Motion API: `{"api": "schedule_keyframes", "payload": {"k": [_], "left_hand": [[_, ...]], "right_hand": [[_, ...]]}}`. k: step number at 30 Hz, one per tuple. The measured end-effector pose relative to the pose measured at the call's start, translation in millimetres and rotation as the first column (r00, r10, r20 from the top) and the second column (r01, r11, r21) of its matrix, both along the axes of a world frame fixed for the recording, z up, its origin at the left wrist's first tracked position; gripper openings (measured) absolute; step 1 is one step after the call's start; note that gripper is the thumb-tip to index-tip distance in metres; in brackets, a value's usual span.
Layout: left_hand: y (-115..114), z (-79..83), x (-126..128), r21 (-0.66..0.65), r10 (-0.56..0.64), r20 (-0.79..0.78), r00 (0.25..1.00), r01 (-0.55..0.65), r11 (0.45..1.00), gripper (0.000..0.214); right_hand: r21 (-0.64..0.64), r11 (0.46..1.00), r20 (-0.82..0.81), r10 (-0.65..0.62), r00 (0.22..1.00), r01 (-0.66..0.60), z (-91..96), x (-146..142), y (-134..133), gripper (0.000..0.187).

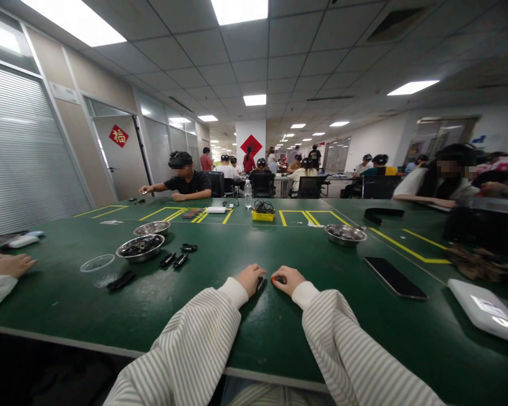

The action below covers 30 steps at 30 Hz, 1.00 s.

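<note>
- Green worktop (275,341), spreading forward.
- Left hand (249,279), near but apart from right hand (290,278): touching black piece (260,283), grip unclear.
- Right hand: closed on orange-and-black piece (281,279).
- Black piece: on left hand's inner side, long axis slanting away rightward.

A small dark piece (260,282) slants at the left fingers (253,270), mostly covered. A black piece (281,279) with an orange-red end sits within the curled right fingers (288,272), partly hidden. Both are apart, nearest the desk's (275,344) front edge.
</note>
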<state>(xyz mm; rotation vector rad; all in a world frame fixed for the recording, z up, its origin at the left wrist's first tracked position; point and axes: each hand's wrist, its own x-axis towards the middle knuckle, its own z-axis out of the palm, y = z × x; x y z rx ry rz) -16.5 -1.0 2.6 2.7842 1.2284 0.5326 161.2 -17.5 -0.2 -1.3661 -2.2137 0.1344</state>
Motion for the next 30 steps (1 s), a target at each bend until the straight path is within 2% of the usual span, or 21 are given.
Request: {"api": "schedule_keyframes", "payload": {"k": [2,6,9,14,17,25,30], "left_hand": [[-4.5,-2.4,7.3,0.005,-0.061,0.076,0.995,0.061,0.998,0.037],[-6.3,-0.5,8.6,-0.03,-0.002,0.087,0.996,0.004,1.0,0.024],[-5.9,2.0,6.2,-0.04,-0.03,0.093,0.995,0.034,0.999,0.015],[-7.5,1.6,9.4,0.035,-0.018,0.218,0.976,0.011,0.999,0.013],[-7.9,-0.5,13.8,0.027,0.011,0.279,0.96,-0.019,0.999,0.015],[-10.1,4.0,14.0,-0.009,0.062,0.36,0.931,-0.063,0.998,0.015],[-11.5,7.0,12.8,0.001,-0.031,0.421,0.907,0.034,0.999,0.015]], "right_hand": [[0.019,1.0,-0.019,-0.001,1.0,0.001,-0.9,0.6,0.4,0.018],[0.024,0.999,-0.058,0.029,0.998,-0.028,-2.1,0.8,0.8,0.019],[0.018,0.999,-0.076,0.045,0.996,-0.043,-1.7,-0.3,0.3,0.02],[0.024,0.999,-0.159,0.046,0.986,-0.043,-0.1,-2.4,0.0,0.021],[0.029,0.999,-0.228,0.038,0.973,-0.032,0.0,-3.0,0.6,0.022],[-0.079,0.997,-0.43,-0.049,0.902,0.016,3.6,-6.8,-3.2,0.019],[-0.099,0.994,-0.508,-0.005,0.861,-0.053,4.4,-5.0,-2.5,0.019]]}}
